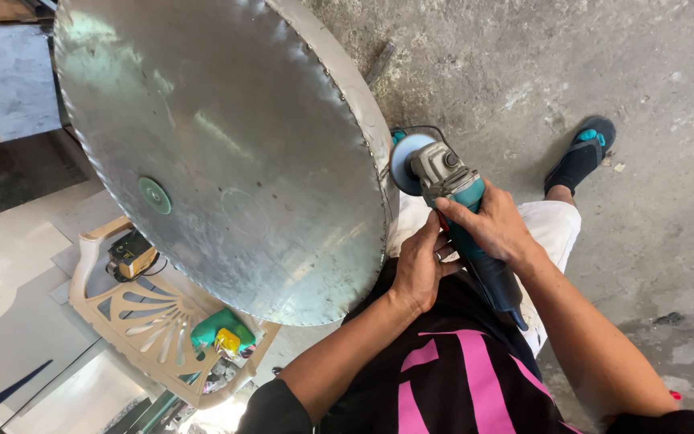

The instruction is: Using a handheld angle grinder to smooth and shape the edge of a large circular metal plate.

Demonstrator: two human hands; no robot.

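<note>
A teal and grey angle grinder (453, 195) is held in both my hands, its disc (406, 162) against the welded rim of a large round shiny metal drum (226, 153) that stands tilted in front of me. My right hand (496, 227) wraps the grinder's body from above. My left hand (421, 268) grips it from the left side, just below the drum's edge. A small green disc (154, 195) lies on the drum's flat face.
A beige plastic chair (142, 317) lies at lower left with a green tool (220, 328) and a small yellow-black device (130, 255) on it. Flat grey sheets (10, 273) cover the floor left. My foot in a black sandal (581, 154) rests on rough concrete (652, 241).
</note>
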